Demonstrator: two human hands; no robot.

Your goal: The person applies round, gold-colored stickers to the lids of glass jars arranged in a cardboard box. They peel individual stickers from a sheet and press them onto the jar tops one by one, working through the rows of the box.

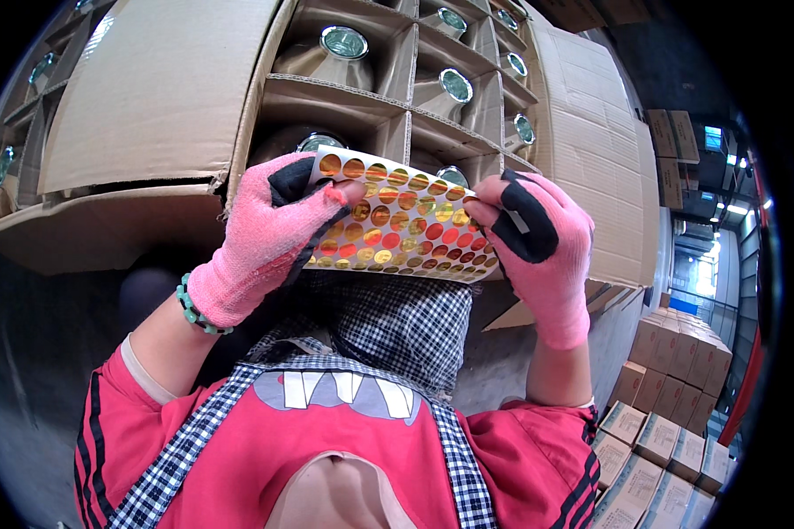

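Between my two hands stretches a white sheet of round gold stickers (406, 220), shiny with orange and red glints. My left hand (269, 229), in a pink glove with black patches and a bare thumb tip, pinches its left end. At the upper right corner, the gloved fingers of my right hand (538, 234) grip the other end. Behind the sheet stands an open carton with cardboard dividers (412, 70). Its cells hold silvery flask-like vessels (344, 57) with round greenish glass mouths. The sheet partly hides the nearest vessels.
Carton flaps (154, 97) spread to the left, and another flap (591, 132) opens on the right. A second divided carton with similar vessels (42, 69) stands at far left. Stacked brown boxes (679, 353) and printed boxes (644, 472) fill the right side.
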